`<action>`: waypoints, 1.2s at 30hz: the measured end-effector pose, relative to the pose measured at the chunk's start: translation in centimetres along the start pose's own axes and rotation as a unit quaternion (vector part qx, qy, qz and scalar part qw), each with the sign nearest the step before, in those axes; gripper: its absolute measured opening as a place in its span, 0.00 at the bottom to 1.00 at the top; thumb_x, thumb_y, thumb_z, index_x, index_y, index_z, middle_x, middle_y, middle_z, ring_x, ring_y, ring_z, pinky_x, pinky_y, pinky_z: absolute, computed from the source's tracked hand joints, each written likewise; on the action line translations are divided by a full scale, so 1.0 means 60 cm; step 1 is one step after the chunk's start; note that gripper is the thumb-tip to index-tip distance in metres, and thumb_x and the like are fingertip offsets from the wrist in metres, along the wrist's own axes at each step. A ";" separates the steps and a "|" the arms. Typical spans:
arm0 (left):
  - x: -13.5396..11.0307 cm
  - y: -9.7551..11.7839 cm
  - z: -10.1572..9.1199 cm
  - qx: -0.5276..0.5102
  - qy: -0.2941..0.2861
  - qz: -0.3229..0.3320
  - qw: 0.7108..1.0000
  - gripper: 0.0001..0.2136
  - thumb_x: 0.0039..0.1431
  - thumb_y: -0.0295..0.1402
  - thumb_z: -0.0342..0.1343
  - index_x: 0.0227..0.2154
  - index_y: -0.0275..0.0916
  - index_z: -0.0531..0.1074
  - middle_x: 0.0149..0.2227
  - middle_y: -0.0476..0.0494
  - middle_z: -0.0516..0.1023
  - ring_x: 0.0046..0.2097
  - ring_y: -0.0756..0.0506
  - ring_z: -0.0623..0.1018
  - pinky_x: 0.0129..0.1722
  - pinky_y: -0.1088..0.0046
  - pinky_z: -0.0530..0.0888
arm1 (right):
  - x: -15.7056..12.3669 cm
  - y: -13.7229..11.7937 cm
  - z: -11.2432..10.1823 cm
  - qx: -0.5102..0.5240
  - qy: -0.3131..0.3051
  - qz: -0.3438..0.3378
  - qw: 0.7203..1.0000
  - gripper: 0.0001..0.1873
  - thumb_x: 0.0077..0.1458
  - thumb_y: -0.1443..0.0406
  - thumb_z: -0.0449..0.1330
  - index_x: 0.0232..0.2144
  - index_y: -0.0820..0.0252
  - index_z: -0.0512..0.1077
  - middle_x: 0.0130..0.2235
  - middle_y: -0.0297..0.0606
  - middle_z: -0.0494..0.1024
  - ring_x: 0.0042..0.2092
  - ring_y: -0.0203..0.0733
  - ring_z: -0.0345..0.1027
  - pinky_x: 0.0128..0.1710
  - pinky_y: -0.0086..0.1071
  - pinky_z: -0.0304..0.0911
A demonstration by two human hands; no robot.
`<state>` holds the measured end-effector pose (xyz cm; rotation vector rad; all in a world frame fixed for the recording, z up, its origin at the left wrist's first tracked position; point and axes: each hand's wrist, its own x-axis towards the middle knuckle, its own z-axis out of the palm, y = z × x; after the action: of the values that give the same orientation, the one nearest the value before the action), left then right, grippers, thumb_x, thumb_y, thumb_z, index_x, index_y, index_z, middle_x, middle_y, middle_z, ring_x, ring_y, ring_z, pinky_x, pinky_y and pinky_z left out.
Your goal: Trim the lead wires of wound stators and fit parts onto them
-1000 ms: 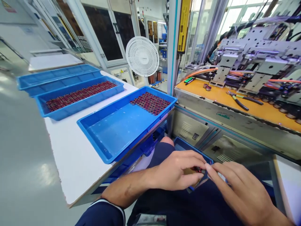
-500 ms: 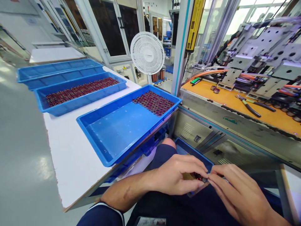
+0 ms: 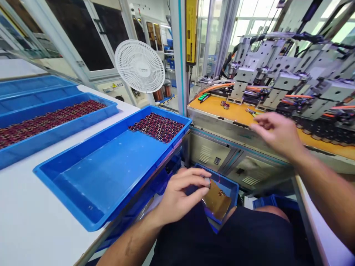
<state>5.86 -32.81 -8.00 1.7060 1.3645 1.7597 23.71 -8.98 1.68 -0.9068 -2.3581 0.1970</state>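
My left hand [image 3: 184,190] is above my lap, with thumb and fingertips closed on a small motor stator [image 3: 208,182]. Most of the stator is hidden by the fingers, and a thin red wire shows beside it. My right hand [image 3: 277,133] is raised over the front of the orange bench, thumb and forefinger apart. Just beyond its fingertips show the jaws of a pair of pliers [image 3: 252,112]; the hand covers the handles. Below my left hand, a blue bin [image 3: 234,190] holds a brown board [image 3: 217,203] and a few small wound pieces [image 3: 221,193].
A blue tray [image 3: 91,173] on the white table [image 3: 22,199] has many stators at its far end. Another filled tray [image 3: 63,127] lies left. A white fan [image 3: 140,66] stands behind. Machine fixtures [image 3: 283,83] line the orange bench [image 3: 210,107], where two stators [image 3: 226,106] lie.
My right hand has left the stator and moved up and right to the pliers on the bench. My left hand keeps the stator. The view has turned right.
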 end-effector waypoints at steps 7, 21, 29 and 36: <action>0.008 0.004 -0.007 0.002 0.049 0.000 0.999 0.06 0.53 0.23 0.62 0.34 0.37 0.79 0.41 0.37 0.82 0.41 0.45 0.82 0.38 0.71 0.80 | 0.120 0.130 0.023 -0.154 -0.061 -0.016 0.986 0.50 0.48 0.44 0.41 0.42 0.94 0.71 0.40 0.63 0.77 0.47 0.54 0.73 0.31 0.38 0.57; -0.012 0.013 0.003 -0.044 0.072 -0.022 0.996 0.07 0.53 0.23 0.63 0.35 0.37 0.79 0.42 0.37 0.82 0.43 0.44 0.82 0.40 0.69 0.81 | -0.034 0.140 -0.009 -0.134 -0.047 -0.073 0.987 0.34 0.51 0.50 0.57 0.45 0.79 0.75 0.43 0.56 0.77 0.48 0.55 0.73 0.35 0.33 0.61; -0.011 0.025 0.027 -0.022 0.053 -0.022 0.998 0.06 0.53 0.24 0.63 0.34 0.37 0.80 0.42 0.37 0.82 0.42 0.44 0.82 0.39 0.69 0.80 | -0.339 -0.044 0.033 0.337 -0.178 0.002 0.924 0.29 0.63 0.68 0.53 0.64 0.49 0.53 0.46 0.40 0.75 0.43 0.36 0.75 0.45 0.28 0.73; -0.013 0.032 0.040 0.006 0.027 -0.018 0.999 0.06 0.53 0.24 0.64 0.35 0.38 0.80 0.43 0.37 0.82 0.44 0.42 0.81 0.47 0.61 0.78 | -0.407 -0.079 0.063 0.484 -0.244 0.032 0.840 0.36 0.62 0.72 0.52 0.67 0.40 0.46 0.58 0.42 0.68 0.58 0.42 0.67 0.60 0.43 0.60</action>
<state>8.91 -33.39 -7.34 1.6403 1.4240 1.7929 33.20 -28.19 -11.51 -0.4258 -2.1590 1.6377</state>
